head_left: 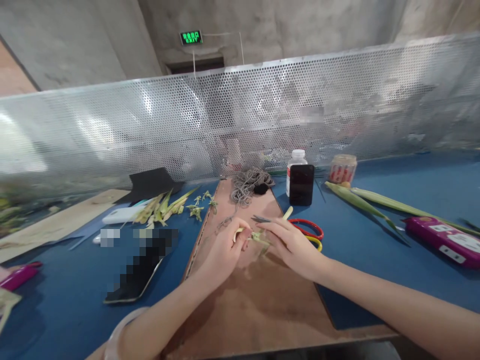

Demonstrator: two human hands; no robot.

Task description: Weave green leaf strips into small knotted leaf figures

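From seven o'clock, left hand (229, 244) pinches slender pale-green plant strips (259, 238); from four o'clock, right hand (294, 246) extends fingers, grip unclear.

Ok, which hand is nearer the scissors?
Right. The right hand covers the middle of the scissors in this view, between blades and handles; the left hand is just left of the blade tips.
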